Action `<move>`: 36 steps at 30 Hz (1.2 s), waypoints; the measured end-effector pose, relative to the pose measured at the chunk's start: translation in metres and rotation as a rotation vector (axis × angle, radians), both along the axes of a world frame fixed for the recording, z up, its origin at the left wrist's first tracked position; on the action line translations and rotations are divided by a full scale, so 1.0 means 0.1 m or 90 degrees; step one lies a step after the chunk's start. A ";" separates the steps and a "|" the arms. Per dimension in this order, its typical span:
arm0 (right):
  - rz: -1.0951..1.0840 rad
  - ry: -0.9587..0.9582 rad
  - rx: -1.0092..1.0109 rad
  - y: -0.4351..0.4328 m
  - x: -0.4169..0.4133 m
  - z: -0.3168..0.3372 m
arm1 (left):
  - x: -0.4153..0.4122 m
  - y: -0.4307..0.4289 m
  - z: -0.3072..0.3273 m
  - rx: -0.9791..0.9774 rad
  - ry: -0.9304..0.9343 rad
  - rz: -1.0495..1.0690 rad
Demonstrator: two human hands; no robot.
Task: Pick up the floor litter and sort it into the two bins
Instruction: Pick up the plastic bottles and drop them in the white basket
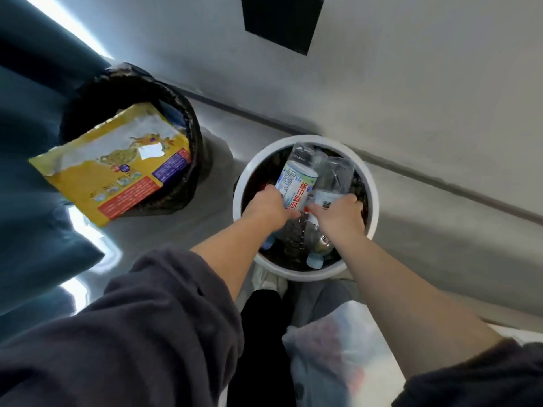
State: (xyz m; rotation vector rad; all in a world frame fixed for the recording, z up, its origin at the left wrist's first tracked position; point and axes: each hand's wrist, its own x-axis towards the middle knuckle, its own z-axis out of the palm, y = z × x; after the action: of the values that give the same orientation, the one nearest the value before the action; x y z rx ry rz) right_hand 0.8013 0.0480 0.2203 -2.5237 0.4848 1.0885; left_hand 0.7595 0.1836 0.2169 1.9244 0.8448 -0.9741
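Left hand point(269, 208) clutches labelled bottle point(296, 183), right hand point(338, 214) clear bottle point(335, 174), within white bin point(372, 198) rim.

Centre of frame: round white-rimmed bin point(244, 183), dark inside, upright on the floor. At its mouth, two clear plastic bottles side by side, pale blue caps toward the lower edge. Left bottle point(296, 183) with white-green label and red characters, gripped by left hand point(269, 208). Right bottle point(332, 177) with barcode label, gripped by right hand point(340, 214). Upper left: black-lined bin point(191, 118), torn yellow bag point(117, 171) tilted across its rim.
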 end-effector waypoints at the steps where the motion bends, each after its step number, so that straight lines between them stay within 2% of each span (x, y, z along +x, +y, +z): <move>1: 0.003 -0.001 -0.007 0.02 -0.01 -0.03 | 0.03 -0.03 -0.04 -0.004 0.025 0.005; 4: -0.004 0.004 -0.027 0.05 -0.04 -0.01 | 0.09 -0.11 -0.03 0.012 0.059 -0.007; 10: -0.006 -0.063 0.016 0.00 -0.10 0.04 | -0.02 -0.14 0.01 0.158 -0.024 -0.150; 13: 0.001 -0.064 0.014 0.00 -0.14 0.03 | 0.00 -0.12 -0.06 0.106 0.021 -0.160; 19: 0.007 -0.044 -0.029 0.07 -0.14 0.00 | 0.10 -0.14 -0.15 -0.026 0.121 -0.005; 22: -0.001 -0.038 -0.041 0.11 -0.13 0.02 | 0.08 -0.15 -0.14 -0.021 0.108 0.000; 27: -0.001 -0.029 -0.057 0.12 -0.10 0.01 | 0.04 -0.11 -0.15 0.001 0.022 -0.030; 33: 0.013 -0.016 -0.071 0.13 -0.06 -0.08 | 0.17 -0.12 -0.25 -0.021 0.081 -0.026; 36: 0.025 0.016 -0.049 0.07 -0.02 -0.03 | 0.18 -0.02 -0.21 -0.074 0.134 -0.034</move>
State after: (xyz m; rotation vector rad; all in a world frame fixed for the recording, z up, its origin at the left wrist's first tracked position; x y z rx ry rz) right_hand 0.7997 0.0554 0.2170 -2.6000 0.4951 1.1377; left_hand 0.7777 0.1811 0.1958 1.7737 0.8395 -1.2474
